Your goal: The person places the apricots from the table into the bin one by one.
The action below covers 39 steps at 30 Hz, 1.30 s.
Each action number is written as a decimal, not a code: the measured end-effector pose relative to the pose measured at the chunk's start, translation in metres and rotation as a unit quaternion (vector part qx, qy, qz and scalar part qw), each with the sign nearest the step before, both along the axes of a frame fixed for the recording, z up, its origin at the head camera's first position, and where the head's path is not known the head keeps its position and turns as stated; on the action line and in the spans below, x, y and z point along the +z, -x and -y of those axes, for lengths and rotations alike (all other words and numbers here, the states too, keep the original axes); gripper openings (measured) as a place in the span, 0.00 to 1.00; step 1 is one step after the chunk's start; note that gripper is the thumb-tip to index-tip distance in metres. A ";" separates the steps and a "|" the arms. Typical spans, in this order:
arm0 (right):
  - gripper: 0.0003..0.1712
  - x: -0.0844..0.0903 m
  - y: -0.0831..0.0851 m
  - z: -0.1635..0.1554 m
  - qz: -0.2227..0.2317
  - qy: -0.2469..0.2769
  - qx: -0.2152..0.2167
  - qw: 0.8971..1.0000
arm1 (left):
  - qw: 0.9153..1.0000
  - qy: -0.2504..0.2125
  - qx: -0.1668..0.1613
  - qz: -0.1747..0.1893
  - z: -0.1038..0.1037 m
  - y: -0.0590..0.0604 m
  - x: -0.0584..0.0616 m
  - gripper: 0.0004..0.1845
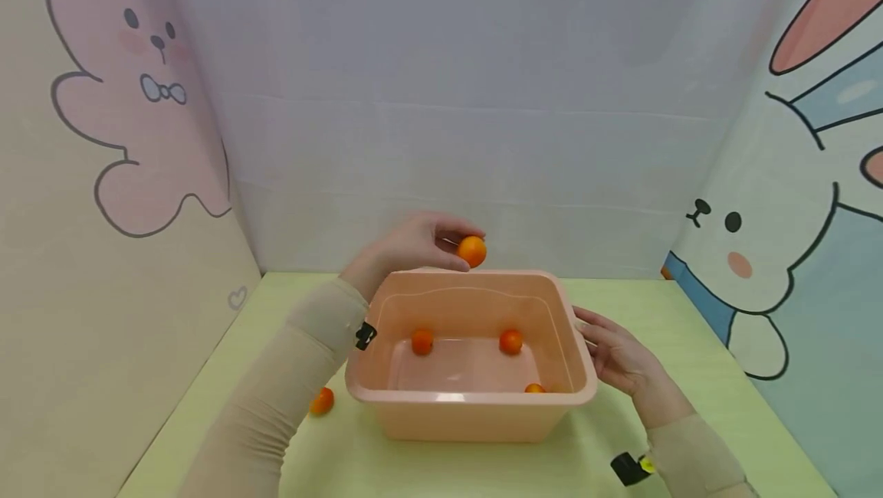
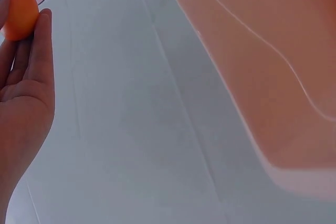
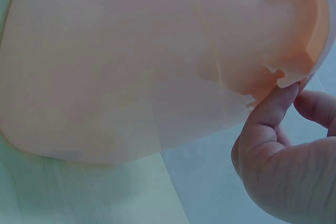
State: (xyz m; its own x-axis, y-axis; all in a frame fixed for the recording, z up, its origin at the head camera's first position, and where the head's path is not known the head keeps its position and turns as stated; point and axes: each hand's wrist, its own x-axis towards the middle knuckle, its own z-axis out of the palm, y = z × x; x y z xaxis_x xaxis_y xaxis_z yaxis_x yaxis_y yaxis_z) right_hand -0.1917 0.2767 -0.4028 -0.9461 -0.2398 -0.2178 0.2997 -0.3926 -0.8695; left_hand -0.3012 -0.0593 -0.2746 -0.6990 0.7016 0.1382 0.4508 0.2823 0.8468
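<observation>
My left hand [image 1: 421,241] pinches a small, smooth orange [image 1: 472,251] between thumb and fingertips, just above the far rim of a peach plastic basin [image 1: 476,397]. The left wrist view shows the same orange [image 2: 22,14] at the ends of long, nearly straight fingers. My right hand [image 1: 617,352] is at the basin's right side, its fingertips touching the outside of the rim. Seen from the right wrist, the fingertips of that hand [image 3: 278,150] lie under the rim's lip. Inside the basin are an orange [image 1: 422,342] at left, another orange [image 1: 510,342] at right and a partly hidden orange [image 1: 534,388] behind the near wall.
One more orange [image 1: 322,401] lies on the pale green table [image 1: 331,460], left of the basin and beside my left forearm. A white cloth wall [image 1: 469,99] rises behind the table. Side panels with a cartoon bear [image 1: 155,122] and a rabbit [image 1: 752,253] flank it.
</observation>
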 end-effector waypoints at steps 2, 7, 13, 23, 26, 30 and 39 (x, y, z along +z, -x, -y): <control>0.16 0.000 0.000 0.000 -0.001 0.001 0.003 1.000 | 1.000 0.000 -0.019 -0.006 -0.009 0.002 -0.003 0.27; 0.16 0.000 0.001 0.001 0.006 -0.002 -0.002 1.000 | 0.998 0.004 -0.063 -0.015 -0.031 0.006 -0.019 0.26; 0.16 0.000 0.000 0.002 0.006 -0.004 -0.004 1.000 | 0.994 0.019 -0.106 -0.036 -0.053 0.004 -0.042 0.26; 0.16 0.001 -0.001 0.003 -0.003 0.004 0.000 1.000 | 0.991 0.051 -0.127 -0.010 -0.075 0.001 -0.075 0.25; 0.16 0.000 -0.001 0.002 -0.002 0.012 0.004 1.000 | 0.988 0.062 -0.140 0.016 -0.079 0.001 -0.086 0.26; 0.16 -0.001 -0.001 0.002 0.001 0.015 0.004 1.000 | 0.984 0.077 -0.159 0.026 -0.082 0.000 -0.096 0.26; 0.16 -0.001 0.000 0.000 -0.001 0.000 0.002 1.000 | 0.980 0.097 -0.171 0.032 -0.086 -0.001 -0.098 0.24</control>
State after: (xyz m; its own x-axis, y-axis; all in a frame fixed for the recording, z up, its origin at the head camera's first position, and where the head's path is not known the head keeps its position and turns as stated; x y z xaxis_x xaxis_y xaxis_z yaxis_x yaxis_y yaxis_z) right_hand -0.1914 0.2767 -0.4039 -0.9459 -0.2431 -0.2149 0.2985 -0.3922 -0.8701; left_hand -0.3006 0.0262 -0.3730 -0.4210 0.9053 -0.0566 0.4951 0.2816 0.8219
